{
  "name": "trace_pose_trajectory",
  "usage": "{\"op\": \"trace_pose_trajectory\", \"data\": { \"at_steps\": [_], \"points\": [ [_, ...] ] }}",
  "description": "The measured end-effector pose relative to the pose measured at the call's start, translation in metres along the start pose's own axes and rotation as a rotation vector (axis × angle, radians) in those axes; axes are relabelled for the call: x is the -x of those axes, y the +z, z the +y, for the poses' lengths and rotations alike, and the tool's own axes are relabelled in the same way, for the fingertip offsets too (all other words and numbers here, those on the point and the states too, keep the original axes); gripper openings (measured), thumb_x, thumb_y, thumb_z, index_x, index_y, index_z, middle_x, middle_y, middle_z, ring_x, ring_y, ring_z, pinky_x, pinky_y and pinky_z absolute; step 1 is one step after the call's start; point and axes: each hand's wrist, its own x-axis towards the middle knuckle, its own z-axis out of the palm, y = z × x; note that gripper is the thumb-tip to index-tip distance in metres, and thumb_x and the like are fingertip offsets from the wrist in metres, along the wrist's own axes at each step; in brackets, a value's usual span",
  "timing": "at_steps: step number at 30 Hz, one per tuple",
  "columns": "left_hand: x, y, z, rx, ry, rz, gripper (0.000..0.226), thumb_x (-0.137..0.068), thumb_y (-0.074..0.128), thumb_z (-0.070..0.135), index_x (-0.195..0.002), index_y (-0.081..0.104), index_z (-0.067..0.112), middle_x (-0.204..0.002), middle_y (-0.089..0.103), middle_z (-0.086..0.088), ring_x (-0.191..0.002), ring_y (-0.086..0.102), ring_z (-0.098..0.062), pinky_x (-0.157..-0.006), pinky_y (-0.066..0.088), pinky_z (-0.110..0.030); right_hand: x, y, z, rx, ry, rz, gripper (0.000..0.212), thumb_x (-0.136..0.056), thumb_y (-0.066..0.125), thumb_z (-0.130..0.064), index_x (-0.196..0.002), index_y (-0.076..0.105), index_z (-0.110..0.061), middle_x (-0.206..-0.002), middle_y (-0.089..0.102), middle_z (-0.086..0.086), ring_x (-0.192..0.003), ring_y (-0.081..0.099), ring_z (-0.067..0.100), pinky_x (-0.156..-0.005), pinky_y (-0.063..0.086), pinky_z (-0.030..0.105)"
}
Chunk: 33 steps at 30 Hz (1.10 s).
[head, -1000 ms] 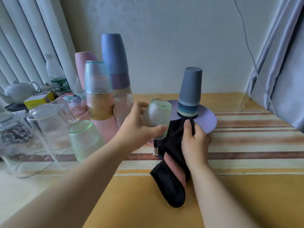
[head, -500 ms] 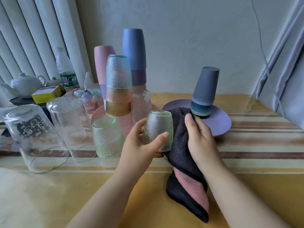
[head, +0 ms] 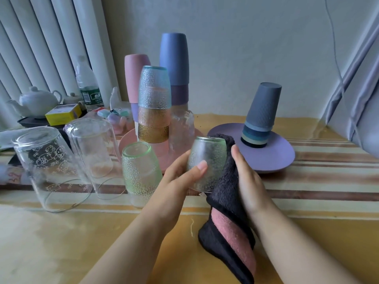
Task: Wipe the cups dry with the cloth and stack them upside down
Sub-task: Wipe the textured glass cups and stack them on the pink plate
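My left hand (head: 180,177) grips a small textured glass cup (head: 207,160), held upside down above the table. My right hand (head: 246,181) presses a black and pink cloth (head: 227,226) against the cup's right side; the cloth hangs down to the table. A green textured cup (head: 139,171) stands upside down just to the left. Behind it rises a stack of textured cups (head: 154,107) on a pink plate (head: 127,140). A stack of grey-blue cups (head: 260,113) stands upside down on a purple plate (head: 274,158).
Two clear glasses (head: 43,165) (head: 92,148) stand upside down at the left. Tall pink and blue cup stacks (head: 174,68) rise at the back. A teapot (head: 39,101), a yellow box (head: 61,114) and a water bottle (head: 87,85) sit far left. Curtains hang at the right.
Both hands have pulled the cup and cloth nearer and lifted them. The cloth now wraps up along the cup's right side instead of lying under my right hand.
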Motion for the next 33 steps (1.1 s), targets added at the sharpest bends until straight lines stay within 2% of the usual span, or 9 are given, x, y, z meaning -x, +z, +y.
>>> {"op": "trace_pose_trajectory", "data": {
  "at_steps": [3,7,11,14,17,22,26,30,33],
  "points": [
    [-0.001,0.000,0.001,0.095,-0.017,0.021,0.049,-0.082,0.060,0.033,-0.125,0.060,0.010,-0.120,0.067,-0.015,-0.111,0.064,-0.030,-0.093,0.048,-0.043,-0.003,0.000,0.004,0.034,0.026,0.003,0.083,-0.066,0.050,-0.072,-0.131,0.053,-0.020,-0.135,0.054,-0.008,-0.128,0.045,0.006,-0.114,0.028,0.038],
    [-0.003,0.001,0.001,0.195,-0.037,0.065,0.044,-0.079,0.055,0.035,-0.116,0.055,0.012,-0.098,0.069,-0.003,-0.084,0.066,-0.017,-0.068,0.049,-0.033,-0.002,0.003,0.005,0.128,-0.004,0.002,0.087,-0.067,0.042,-0.075,-0.135,0.049,-0.021,-0.139,0.049,-0.011,-0.131,0.040,0.003,-0.116,0.025,0.036],
    [-0.004,0.001,0.000,0.145,-0.016,0.116,0.037,-0.080,0.055,0.040,-0.110,0.057,0.018,-0.098,0.072,0.003,-0.088,0.069,-0.014,-0.075,0.051,-0.038,0.003,0.006,0.003,0.162,-0.076,0.035,0.066,-0.082,0.039,-0.064,-0.132,0.051,-0.024,-0.135,0.052,-0.015,-0.128,0.042,-0.002,-0.114,0.028,0.033],
    [-0.004,0.004,-0.002,-0.023,0.050,0.256,0.048,-0.079,0.060,0.062,-0.114,0.062,0.029,-0.110,0.071,0.000,-0.108,0.065,-0.024,-0.088,0.052,-0.055,0.006,0.006,-0.002,0.177,-0.164,0.053,0.039,-0.097,0.037,-0.044,-0.126,0.054,-0.025,-0.126,0.058,-0.018,-0.120,0.047,-0.009,-0.106,0.032,0.015],
    [-0.002,0.008,-0.002,-0.114,0.143,0.390,0.040,-0.078,0.055,0.058,-0.107,0.060,0.030,-0.100,0.069,0.000,-0.101,0.066,-0.023,-0.072,0.059,-0.053,0.009,0.010,-0.007,0.219,-0.228,0.043,0.039,-0.095,0.034,-0.035,-0.129,0.050,-0.026,-0.126,0.054,-0.023,-0.117,0.044,-0.016,-0.095,0.030,-0.001],
    [-0.002,0.005,-0.002,-0.220,0.124,0.209,0.042,-0.085,0.067,0.049,-0.121,0.058,0.031,-0.109,0.072,0.012,-0.104,0.067,-0.007,-0.079,0.057,-0.028,0.011,0.018,0.003,0.288,-0.304,0.046,0.044,-0.096,0.034,-0.037,-0.137,0.042,-0.022,-0.135,0.049,-0.018,-0.125,0.038,-0.013,-0.105,0.026,0.006],
    [0.002,0.007,0.004,-0.204,0.060,0.032,0.033,-0.086,0.051,0.038,-0.116,0.062,0.028,-0.108,0.073,0.016,-0.102,0.066,0.000,-0.078,0.052,-0.017,0.009,0.010,-0.004,0.188,-0.267,0.074,0.041,-0.097,0.034,-0.040,-0.130,0.050,-0.022,-0.121,0.056,-0.025,-0.116,0.045,-0.016,-0.098,0.031,0.003],
    [0.003,0.005,0.002,-0.037,-0.041,-0.036,0.040,-0.089,0.051,0.050,-0.112,0.071,0.024,-0.121,0.069,-0.003,-0.118,0.062,-0.021,-0.102,0.046,-0.038,0.005,0.001,-0.008,0.149,-0.116,0.063,0.062,-0.082,0.045,-0.066,-0.124,0.058,-0.022,-0.129,0.059,-0.009,-0.123,0.048,0.003,-0.110,0.033,0.033],
    [0.000,0.001,0.000,0.114,-0.104,-0.055,0.048,-0.087,0.051,0.057,-0.117,0.070,0.023,-0.129,0.064,-0.009,-0.124,0.057,-0.024,-0.109,0.037,-0.044,0.005,-0.004,-0.011,-0.003,0.029,0.010,0.041,-0.092,0.042,-0.046,-0.093,0.076,-0.024,-0.104,0.071,-0.008,-0.098,0.063,-0.001,-0.088,0.049,0.020]
  ]
}}
